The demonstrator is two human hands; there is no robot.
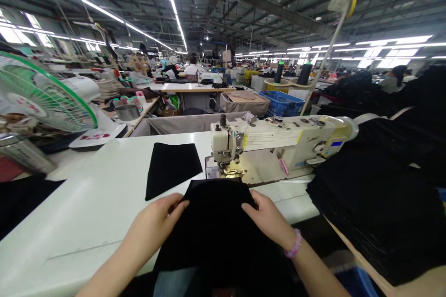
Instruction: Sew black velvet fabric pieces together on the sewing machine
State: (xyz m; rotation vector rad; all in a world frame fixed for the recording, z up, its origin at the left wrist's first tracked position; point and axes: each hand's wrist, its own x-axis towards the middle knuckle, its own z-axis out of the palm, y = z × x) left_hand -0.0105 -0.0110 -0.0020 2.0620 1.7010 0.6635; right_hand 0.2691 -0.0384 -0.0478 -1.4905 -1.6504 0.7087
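Observation:
A piece of black fabric (pixel 216 222) lies in front of me on the white table (pixel 97 204), its far edge close to the needle of the cream sewing machine (pixel 272 146). My left hand (pixel 156 220) pinches the fabric's left edge with closed fingers. My right hand (pixel 266 216), with a pink bead bracelet at the wrist, grips the right edge, fingers curled over the cloth. A second flat black fabric piece (pixel 172 164) rests on the table just left of the machine head.
A large heap of black fabric (pixel 379 204) fills the right side. A green-rimmed fan (pixel 42 95) stands at the left. Behind are a grey cloth bin (pixel 188 123), a blue crate (pixel 282 102), thread cones and other workstations with people.

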